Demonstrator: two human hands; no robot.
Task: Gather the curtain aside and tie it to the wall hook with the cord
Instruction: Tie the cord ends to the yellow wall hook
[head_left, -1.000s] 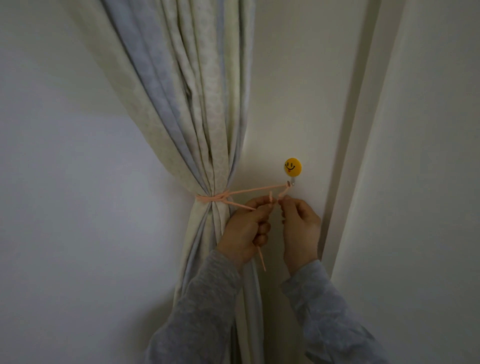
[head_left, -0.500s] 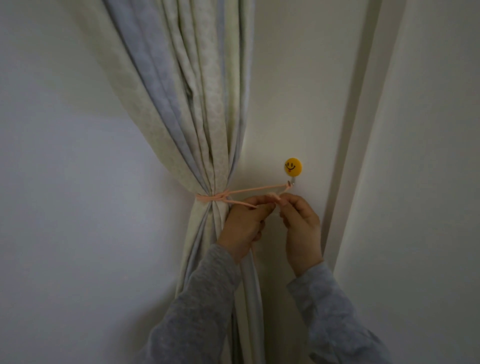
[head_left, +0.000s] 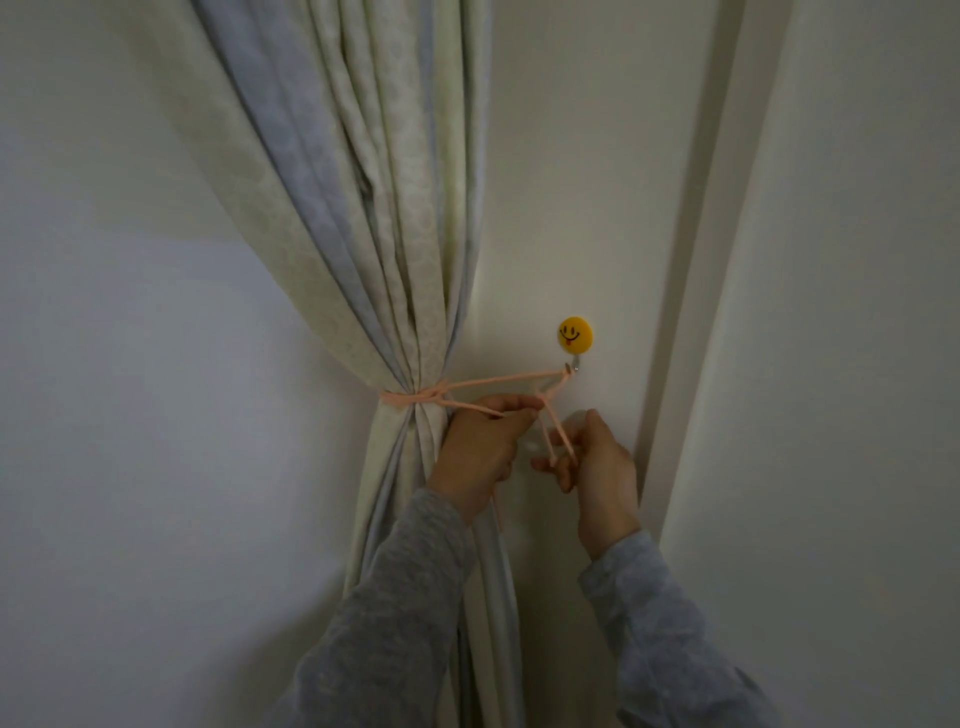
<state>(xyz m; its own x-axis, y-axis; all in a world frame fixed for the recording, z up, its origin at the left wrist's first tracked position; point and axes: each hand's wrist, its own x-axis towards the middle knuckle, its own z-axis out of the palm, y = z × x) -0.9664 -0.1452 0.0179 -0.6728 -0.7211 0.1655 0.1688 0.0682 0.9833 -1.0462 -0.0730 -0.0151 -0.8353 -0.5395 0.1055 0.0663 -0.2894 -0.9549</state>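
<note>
A pale cream and grey curtain (head_left: 374, 218) hangs gathered into a bunch. A pink cord (head_left: 498, 382) is wrapped around its waist and runs right to the small metal hook under a yellow smiley wall hook (head_left: 575, 333). From the hook, two cord strands drop down to my right hand (head_left: 597, 462), whose fingers pinch them. My left hand (head_left: 480, 447) is closed on another strand of the cord just right of the curtain, and a loose end hangs below that hand.
A white wall (head_left: 130, 415) lies behind and left of the curtain. A vertical frame edge (head_left: 691, 312) runs just right of the hook, with another white panel further right. Both grey sleeves come up from the bottom.
My right hand has dropped lower and to the right, drawing two cord strands down from the hook. My left hand has stayed by the curtain.
</note>
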